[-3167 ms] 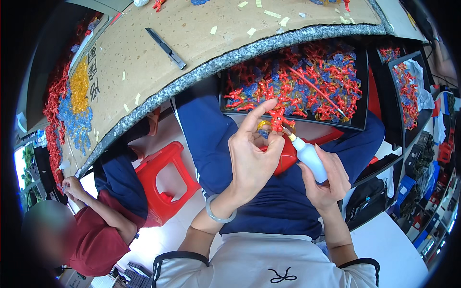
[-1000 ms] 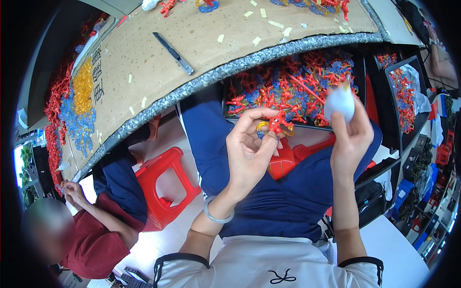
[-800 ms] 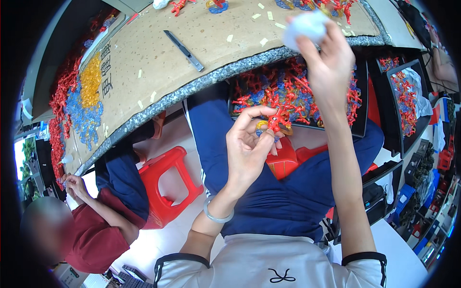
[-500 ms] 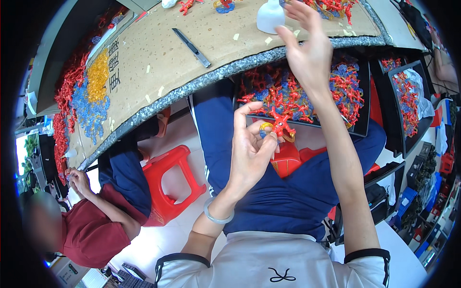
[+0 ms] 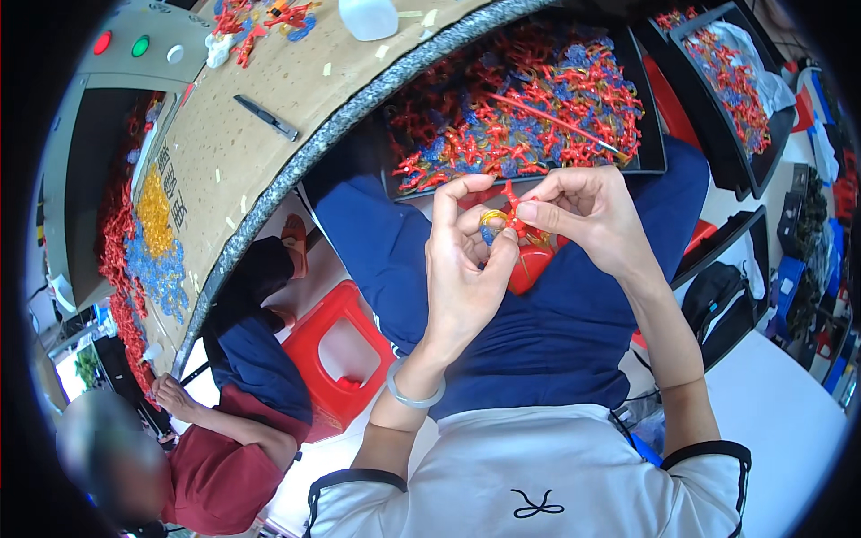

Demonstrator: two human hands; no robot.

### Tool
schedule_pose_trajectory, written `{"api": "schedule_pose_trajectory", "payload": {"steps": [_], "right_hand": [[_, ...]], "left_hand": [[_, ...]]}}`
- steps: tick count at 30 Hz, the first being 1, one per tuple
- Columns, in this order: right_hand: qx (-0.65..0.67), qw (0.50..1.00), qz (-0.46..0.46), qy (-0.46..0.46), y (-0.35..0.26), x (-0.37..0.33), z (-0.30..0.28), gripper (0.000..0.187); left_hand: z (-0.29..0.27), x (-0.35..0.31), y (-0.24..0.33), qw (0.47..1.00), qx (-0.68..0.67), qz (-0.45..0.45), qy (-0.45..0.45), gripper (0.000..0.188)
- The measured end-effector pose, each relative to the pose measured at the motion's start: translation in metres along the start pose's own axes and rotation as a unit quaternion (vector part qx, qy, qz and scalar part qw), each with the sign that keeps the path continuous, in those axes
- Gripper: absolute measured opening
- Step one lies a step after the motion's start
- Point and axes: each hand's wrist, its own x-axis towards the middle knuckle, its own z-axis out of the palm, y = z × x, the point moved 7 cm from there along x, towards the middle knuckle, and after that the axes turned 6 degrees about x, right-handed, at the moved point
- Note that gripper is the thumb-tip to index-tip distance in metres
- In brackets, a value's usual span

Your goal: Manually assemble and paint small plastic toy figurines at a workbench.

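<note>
Over my lap, my left hand (image 5: 466,264) is closed on a small red plastic figurine (image 5: 513,215) with yellow and blue clear parts. A yellow ring (image 5: 491,218) on it shows between my left fingers. From the other side, my right hand (image 5: 587,215) pinches the same figurine with thumb and fingertips. My fingers partly hide its shape. Just beyond both hands, a black tray (image 5: 659,157) holds a heap of similar red, blue and yellow figurines. Across that heap lies a thin red stick (image 5: 556,123), which looks like a brush.
A granite-edged table (image 5: 296,157) covered in cardboard carries a utility knife (image 5: 266,117), a white bottle (image 5: 369,18) and piles of red, blue and yellow parts (image 5: 157,220). A second tray (image 5: 760,166) stands right. At left, a person in a dark red shirt (image 5: 233,457) sits near a red stool (image 5: 336,359).
My right hand has come down from beside the white bottle to the figurine and now grips it with my left. The view has shifted, and the red stick on the heap is uncovered.
</note>
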Motion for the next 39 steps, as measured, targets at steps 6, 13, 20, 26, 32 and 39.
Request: {"api": "schedule_pose_trajectory", "payload": {"steps": [6, 13, 20, 26, 32, 39], "right_hand": [[0.013, 1.0, 0.022, -0.018, 0.001, -0.008, -0.007, 0.009], [0.014, 0.999, 0.052, 0.0, 0.01, -0.013, -0.02, 0.012], [0.016, 0.999, 0.05, 0.001, 0.028, -0.023, -0.033, 0.013], [0.073, 0.995, 0.059, -0.034, 0.031, -0.028, -0.034, 0.013], [0.093, 0.993, 0.061, -0.039, 0.03, -0.029, -0.037, 0.013], [0.105, 0.992, 0.057, -0.043, 0.027, -0.031, -0.035, 0.011]], "left_hand": [[0.012, -0.005, -0.008, 0.998, -0.052, -0.024, -0.018, 0.044], [0.024, -0.005, -0.023, 0.993, -0.058, -0.075, -0.073, 0.04], [0.036, -0.009, -0.031, 0.984, -0.072, -0.13, -0.1, 0.041], [0.043, -0.015, -0.034, 0.986, -0.043, -0.131, -0.095, 0.037], [0.046, -0.018, -0.02, 0.995, 0.023, -0.073, -0.069, 0.036], [0.044, -0.02, -0.018, 0.993, 0.112, -0.02, -0.042, 0.037]]}}
